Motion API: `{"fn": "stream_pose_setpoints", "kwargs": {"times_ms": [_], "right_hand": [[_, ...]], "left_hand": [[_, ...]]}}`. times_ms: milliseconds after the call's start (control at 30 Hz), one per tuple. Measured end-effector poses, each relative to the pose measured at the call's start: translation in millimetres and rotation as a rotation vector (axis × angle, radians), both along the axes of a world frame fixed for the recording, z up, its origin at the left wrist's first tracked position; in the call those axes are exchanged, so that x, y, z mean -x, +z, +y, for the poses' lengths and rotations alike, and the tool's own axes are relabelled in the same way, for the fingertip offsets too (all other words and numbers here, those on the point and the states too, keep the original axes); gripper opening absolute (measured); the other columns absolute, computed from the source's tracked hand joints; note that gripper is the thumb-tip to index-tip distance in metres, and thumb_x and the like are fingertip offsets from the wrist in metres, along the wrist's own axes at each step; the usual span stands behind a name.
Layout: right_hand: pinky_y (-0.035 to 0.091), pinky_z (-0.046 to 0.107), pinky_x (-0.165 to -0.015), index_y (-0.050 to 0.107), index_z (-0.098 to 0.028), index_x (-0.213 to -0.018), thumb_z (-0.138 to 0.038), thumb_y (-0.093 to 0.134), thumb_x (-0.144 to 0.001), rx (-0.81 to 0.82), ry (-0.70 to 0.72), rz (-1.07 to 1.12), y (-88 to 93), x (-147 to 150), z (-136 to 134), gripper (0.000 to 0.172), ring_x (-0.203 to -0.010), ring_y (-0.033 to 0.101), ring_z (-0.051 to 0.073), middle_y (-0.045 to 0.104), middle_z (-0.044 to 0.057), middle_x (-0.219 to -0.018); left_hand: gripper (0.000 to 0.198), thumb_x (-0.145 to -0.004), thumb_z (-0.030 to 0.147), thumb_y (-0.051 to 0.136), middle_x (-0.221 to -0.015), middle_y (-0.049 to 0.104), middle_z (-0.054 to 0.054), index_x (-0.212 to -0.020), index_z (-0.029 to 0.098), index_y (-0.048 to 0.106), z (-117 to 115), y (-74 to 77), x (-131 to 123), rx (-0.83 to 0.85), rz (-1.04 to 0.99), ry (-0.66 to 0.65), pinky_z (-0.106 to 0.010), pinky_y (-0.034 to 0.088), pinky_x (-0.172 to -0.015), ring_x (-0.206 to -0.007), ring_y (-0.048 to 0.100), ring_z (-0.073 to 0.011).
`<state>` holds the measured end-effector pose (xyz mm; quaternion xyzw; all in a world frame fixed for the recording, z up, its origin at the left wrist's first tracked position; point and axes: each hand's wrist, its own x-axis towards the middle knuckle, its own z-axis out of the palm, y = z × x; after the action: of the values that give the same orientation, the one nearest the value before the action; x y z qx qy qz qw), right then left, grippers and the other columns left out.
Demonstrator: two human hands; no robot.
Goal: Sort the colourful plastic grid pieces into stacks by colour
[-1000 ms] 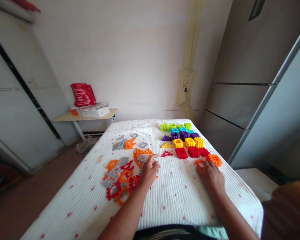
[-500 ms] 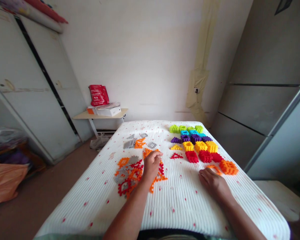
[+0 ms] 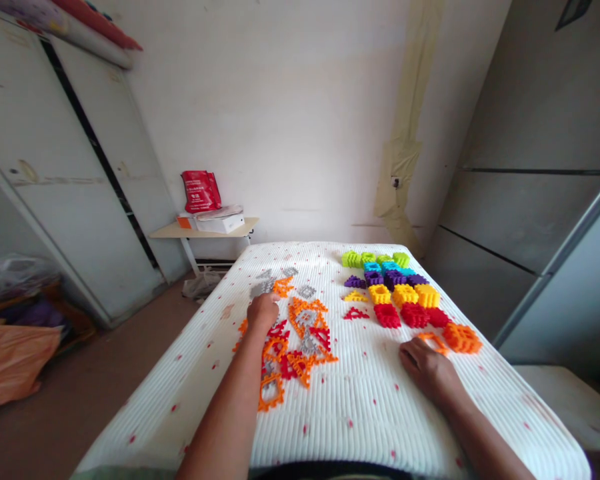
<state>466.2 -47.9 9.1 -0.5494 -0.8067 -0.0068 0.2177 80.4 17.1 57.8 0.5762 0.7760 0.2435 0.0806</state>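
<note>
My left hand (image 3: 263, 313) is over the left part of a loose pile of plastic interlocking pieces, its fingers curled downward. What they hold, if anything, is hidden beneath the hand. Around it lie orange frame pieces (image 3: 271, 392), red pieces (image 3: 322, 339) and grey pieces (image 3: 310, 344). My right hand (image 3: 429, 365) rests on the bedspread at the right with its fingers curled in. Just behind its knuckles lies an orange square frame (image 3: 434, 343). Whether the fingers touch that frame I cannot tell.
Rows of built blocks stand at the right: orange (image 3: 463, 338), red (image 3: 387, 316), yellow (image 3: 405, 295), purple (image 3: 394, 278), blue (image 3: 373, 267) and green (image 3: 351, 259). Red (image 3: 356, 313), yellow (image 3: 354, 296) and purple triangles (image 3: 355, 282) lie beside them on the white bedspread (image 3: 350, 400).
My left hand has moved left, from the orange pieces at the pile's right side to its left part, uncovering grey and orange pieces. My right hand stays in place.
</note>
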Motion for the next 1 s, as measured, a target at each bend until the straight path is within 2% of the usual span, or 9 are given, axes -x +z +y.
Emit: {"fn": "stream_pose_setpoints", "kwargs": {"times_ms": [133,267,367,433,533,667,833,900,1000], "right_hand": [[0.041,0.023,-0.059,0.059,-0.020,-0.078,-0.032,0.032,-0.091,0.033,-0.002,-0.010,0.0,-1,1,0.033,-0.066,0.056,0.014,0.058,0.003,-0.076],[0.041,0.025,-0.060,0.059,-0.020,-0.079,-0.033,0.031,-0.091,0.066,-0.015,-0.010,0.2,0,1,0.033,-0.067,0.056,0.014,0.058,0.003,-0.078],[0.041,0.025,-0.060,0.059,-0.019,-0.079,-0.033,0.031,-0.091,0.079,-0.022,-0.007,0.9,0,1,0.033,-0.067,0.056,0.014,0.058,0.003,-0.078],[0.041,0.025,-0.060,0.058,-0.019,-0.079,-0.033,0.031,-0.091,0.079,-0.026,-0.005,1.5,1,1,0.033,-0.067,0.056,0.014,0.057,0.003,-0.078],[0.041,0.024,-0.060,0.058,-0.019,-0.078,-0.032,0.031,-0.090,0.070,-0.022,-0.008,2.2,1,1,0.033,-0.067,0.056,0.014,0.057,0.004,-0.077],[0.041,0.024,-0.060,0.059,-0.019,-0.078,-0.032,0.031,-0.090,0.051,-0.027,-0.021,1.2,1,1,0.033,-0.067,0.057,0.015,0.057,0.004,-0.077],[0.040,0.024,-0.059,0.059,-0.019,-0.079,-0.031,0.033,-0.089,0.044,-0.025,-0.013,0.2,0,1,0.031,-0.067,0.058,0.014,0.058,0.003,-0.077],[0.040,0.023,-0.059,0.059,-0.019,-0.079,-0.031,0.033,-0.089,0.049,-0.030,-0.015,0.9,1,1,0.030,-0.067,0.058,0.014,0.057,0.003,-0.077],[0.040,0.024,-0.059,0.058,-0.019,-0.078,-0.032,0.032,-0.090,0.054,-0.033,-0.016,2.4,1,0,0.031,-0.067,0.057,0.014,0.057,0.003,-0.076]], "left_hand": [[0.032,-0.072,0.013,0.047,-0.102,0.069,-0.003,-0.091,0.025,0.070,0,2.2,-7,0.060,0.041,-0.071,-0.027,0.042,-0.082,-0.096,0.061,-0.0185],[0.023,-0.070,0.021,0.054,-0.097,0.070,-0.005,-0.085,0.027,0.070,-10,4.0,-18,0.128,0.104,-0.128,-0.032,0.041,-0.081,-0.096,0.061,-0.0233],[0.030,-0.065,0.026,0.060,-0.103,0.067,-0.009,-0.094,0.026,0.068,-14,3.4,-25,0.154,0.156,-0.127,-0.039,0.040,-0.083,-0.102,0.057,-0.0295],[0.039,-0.064,0.026,0.061,-0.111,0.064,-0.011,-0.104,0.027,0.064,-14,1.4,-29,0.155,0.181,-0.139,-0.040,0.039,-0.085,-0.107,0.054,-0.0305],[0.043,-0.071,0.022,0.055,-0.118,0.060,-0.008,-0.113,0.030,0.059,-11,-3.8,-34,0.141,0.210,-0.161,-0.039,0.037,-0.087,-0.110,0.052,-0.0273],[0.041,-0.078,0.016,0.044,-0.114,0.062,-0.008,-0.114,0.028,0.057,-7,-9.5,-36,0.126,0.246,-0.119,-0.039,0.037,-0.087,-0.108,0.053,-0.0244],[0.040,-0.082,0.015,0.037,-0.109,0.065,-0.008,-0.116,0.027,0.055,-8,-0.7,-35,0.089,0.266,-0.099,-0.039,0.038,-0.084,-0.103,0.056,-0.0230],[0.035,-0.082,0.017,0.038,-0.107,0.066,-0.004,-0.106,0.027,0.061,-12,7.2,-36,0.080,0.267,-0.157,-0.035,0.037,-0.085,-0.103,0.056,-0.0202],[0.025,-0.078,0.020,0.045,-0.096,0.069,0.003,-0.088,0.029,0.067,-19,17.4,-43,0.102,0.254,-0.318,-0.027,0.038,-0.082,-0.095,0.059,-0.0147]]}}
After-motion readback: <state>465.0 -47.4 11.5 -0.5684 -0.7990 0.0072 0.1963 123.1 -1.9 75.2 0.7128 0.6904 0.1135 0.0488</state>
